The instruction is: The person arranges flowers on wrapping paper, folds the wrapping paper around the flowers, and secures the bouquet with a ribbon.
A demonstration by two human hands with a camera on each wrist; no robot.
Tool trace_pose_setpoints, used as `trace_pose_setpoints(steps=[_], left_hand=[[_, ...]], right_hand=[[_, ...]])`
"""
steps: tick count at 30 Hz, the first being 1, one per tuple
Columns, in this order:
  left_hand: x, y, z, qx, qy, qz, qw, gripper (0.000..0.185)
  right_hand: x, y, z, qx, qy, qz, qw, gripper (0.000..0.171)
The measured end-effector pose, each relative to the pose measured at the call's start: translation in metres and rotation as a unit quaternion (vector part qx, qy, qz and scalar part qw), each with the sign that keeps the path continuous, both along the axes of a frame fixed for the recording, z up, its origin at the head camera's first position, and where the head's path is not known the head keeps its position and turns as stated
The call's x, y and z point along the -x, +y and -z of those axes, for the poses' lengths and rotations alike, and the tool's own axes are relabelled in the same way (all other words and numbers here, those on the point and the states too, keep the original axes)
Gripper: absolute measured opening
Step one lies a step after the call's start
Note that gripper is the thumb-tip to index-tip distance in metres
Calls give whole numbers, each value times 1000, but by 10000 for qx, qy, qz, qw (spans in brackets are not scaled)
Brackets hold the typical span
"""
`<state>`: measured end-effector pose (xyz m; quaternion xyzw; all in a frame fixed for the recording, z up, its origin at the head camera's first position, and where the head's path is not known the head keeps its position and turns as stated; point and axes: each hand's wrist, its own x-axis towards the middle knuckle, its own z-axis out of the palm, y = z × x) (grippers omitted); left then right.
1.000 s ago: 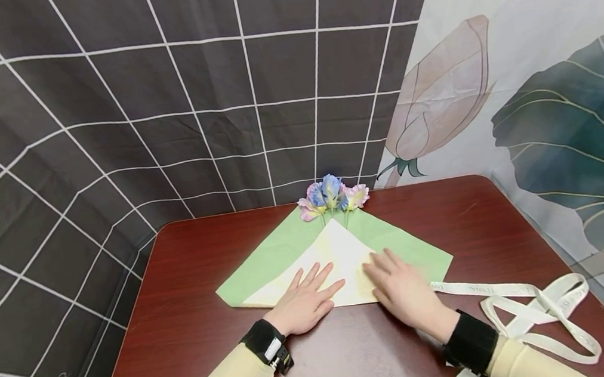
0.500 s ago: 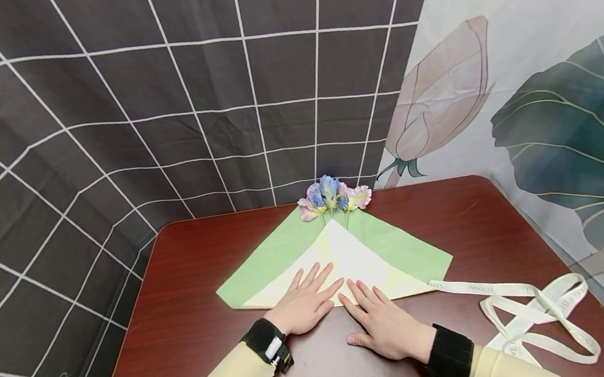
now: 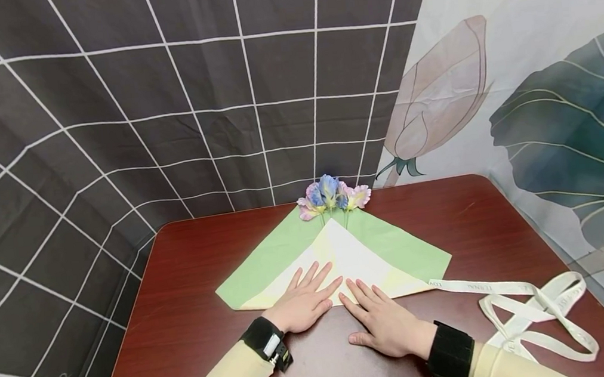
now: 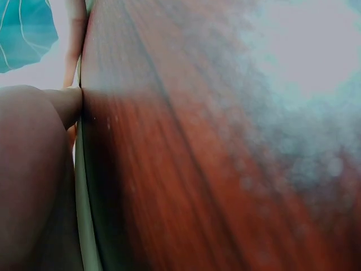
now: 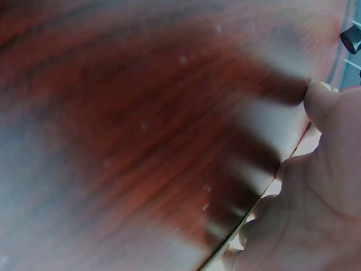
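A sheet of green wrapping paper [image 3: 270,260] lies on the table, its near part folded up into a pale triangle [image 3: 340,254] that points away from me. Pink and blue flowers [image 3: 329,195] stick out past the paper's far edge, their lower stems hidden beneath the fold. Fingers spread, my left hand [image 3: 303,302] rests flat on the fold's left half. My right hand [image 3: 384,322] lays its straight fingertips on the near folded edge, right of the middle, thumb over the table. In the right wrist view, the fingers of the right hand [image 5: 316,186] meet the paper's edge.
A cream ribbon with printed letters [image 3: 544,305] lies in loose loops on the right of the reddish-brown table [image 3: 198,353], one end touching the paper's right corner. Behind the table hang a dark grid-patterned cloth [image 3: 210,130] and a lotus-printed cloth [image 3: 445,98].
My right hand has slid from the fold's right half toward me and left, to the near edge beside the left hand. Since half a second ago both hands look still.
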<state>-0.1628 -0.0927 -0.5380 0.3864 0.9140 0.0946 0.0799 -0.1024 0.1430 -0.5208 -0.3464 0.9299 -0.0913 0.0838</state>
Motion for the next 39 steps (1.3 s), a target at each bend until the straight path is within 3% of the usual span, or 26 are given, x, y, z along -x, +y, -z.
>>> trace_pose_setpoints(steps=[4,7,14,22,28,35,39], left_hand=[[-1,-3,-3,88,208,69,9997,52],[-1,-8,-3,92,144,89,9998,52],[2,-22,5,-194,-400,36,9990,54],[-7,-38,-5,146,-132,-141,9997,55],[-8,-59,6,-188,-428,-326,9984,59],[-18,-84,-6,-159,-344,-469,9982,61],[-22,-97,-4,-137,-340,-620,9974,62]], right_hand=[[2,3,-3,-18,-116,-116,9999,77],[3,6,-4,88,-207,-217,9995,76],[4,12,-2,231,-220,-316,9990,75],[3,20,1,235,-259,-277,9990,77],[5,23,4,297,-345,-302,9985,76],[5,30,0,455,-376,-361,9976,73],[5,36,2,546,-395,-355,9971,72]])
